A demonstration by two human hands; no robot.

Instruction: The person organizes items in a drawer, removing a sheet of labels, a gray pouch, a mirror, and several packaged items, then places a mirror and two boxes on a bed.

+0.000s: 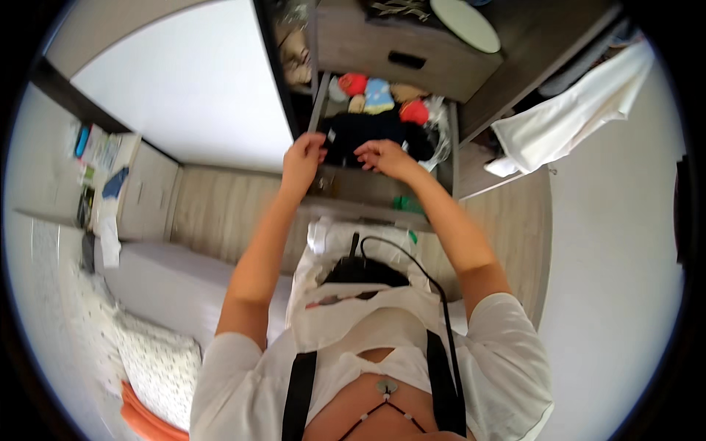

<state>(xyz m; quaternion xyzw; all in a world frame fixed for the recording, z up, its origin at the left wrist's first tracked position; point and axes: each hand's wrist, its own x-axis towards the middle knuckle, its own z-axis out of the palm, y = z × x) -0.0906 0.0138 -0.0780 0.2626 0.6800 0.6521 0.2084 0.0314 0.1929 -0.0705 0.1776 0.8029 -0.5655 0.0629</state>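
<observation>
From where I stand, the lower drawer (371, 187) is already pulled out, while the drawer (360, 51) above it is shut. The black cloth (368, 128) lies in the open one, spread across its middle from near the left edge toward the right.

The left hand (304, 156) is over the drawer's left edge, fingers bent, tips just beside the cloth. The right hand (384, 156) reaches in over the cloth's near side, fingers loosely curled. I cannot tell whether either pinches the fabric or only hovers at it.

Along the back edge sit a red bundle (354, 83), a light-blue cloth (378, 95) and a tan one (407, 92); a second red bundle (414, 112) and a clear bag (441, 136) lie toward the right edge. Something green (407, 203) is in the near right corner.

So the cloth is inside, but it looks uneven to me, its folds unreadable in the dark, and the drawer is not yet closed.
</observation>
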